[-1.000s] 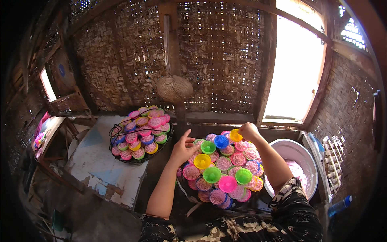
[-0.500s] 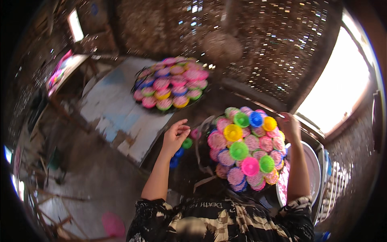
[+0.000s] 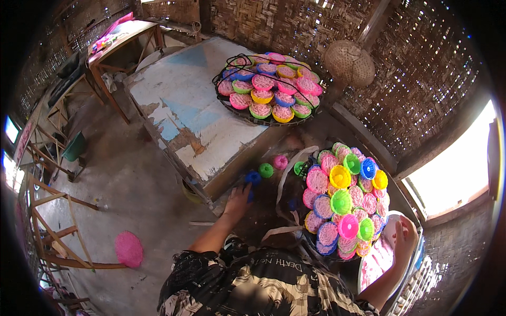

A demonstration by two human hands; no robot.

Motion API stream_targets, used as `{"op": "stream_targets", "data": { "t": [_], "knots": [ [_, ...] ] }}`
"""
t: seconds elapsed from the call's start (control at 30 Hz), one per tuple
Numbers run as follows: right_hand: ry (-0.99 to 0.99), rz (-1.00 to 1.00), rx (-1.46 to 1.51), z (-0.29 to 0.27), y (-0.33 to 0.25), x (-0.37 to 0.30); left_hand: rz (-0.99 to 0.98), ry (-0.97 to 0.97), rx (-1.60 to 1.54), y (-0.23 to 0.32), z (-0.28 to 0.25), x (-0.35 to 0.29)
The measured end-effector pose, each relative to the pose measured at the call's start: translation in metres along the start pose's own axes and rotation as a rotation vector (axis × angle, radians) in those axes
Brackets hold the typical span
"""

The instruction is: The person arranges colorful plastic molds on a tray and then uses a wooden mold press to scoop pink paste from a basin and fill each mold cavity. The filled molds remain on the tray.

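Note:
My left hand is low at the near side of the pale board, its fingers around a blue plastic cup. Just beyond lies another blue cup, with a green cup and a pink cup farther along. My right hand is raised over the rim of a white basin, fingers loosely curled and apart, holding nothing I can see. Between my hands stands a round heap of colourful cups, many filled with pink shreds; several bare cups sit on top.
A second tray of pink-filled cups rests on the worn pale board. Pale straps hang beside the near heap. A wooden table stands far left; wooden frames and a pink round thing are at left.
My left hand has moved down from beside the heap to the blue cups. My right hand has left the heap's far right side and come nearer, over the basin. The view has shifted.

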State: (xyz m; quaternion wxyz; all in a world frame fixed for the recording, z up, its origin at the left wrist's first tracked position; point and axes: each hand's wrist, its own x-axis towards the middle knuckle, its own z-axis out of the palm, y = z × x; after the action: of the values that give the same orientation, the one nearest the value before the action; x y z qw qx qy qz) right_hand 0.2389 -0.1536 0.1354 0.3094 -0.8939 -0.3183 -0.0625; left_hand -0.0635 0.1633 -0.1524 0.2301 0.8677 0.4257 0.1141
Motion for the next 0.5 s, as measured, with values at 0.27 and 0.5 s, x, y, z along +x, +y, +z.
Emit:
{"op": "stream_targets", "data": {
  "t": [0.27,0.5],
  "knots": [
    [0.039,-0.020,0.004,0.001,0.011,-0.015,0.076,0.163,0.052,0.021,0.012,0.069],
    [0.077,-0.062,-0.066,-0.017,0.030,-0.027,-0.031,-0.114,0.049,0.027,0.017,0.067]
  ]
}}
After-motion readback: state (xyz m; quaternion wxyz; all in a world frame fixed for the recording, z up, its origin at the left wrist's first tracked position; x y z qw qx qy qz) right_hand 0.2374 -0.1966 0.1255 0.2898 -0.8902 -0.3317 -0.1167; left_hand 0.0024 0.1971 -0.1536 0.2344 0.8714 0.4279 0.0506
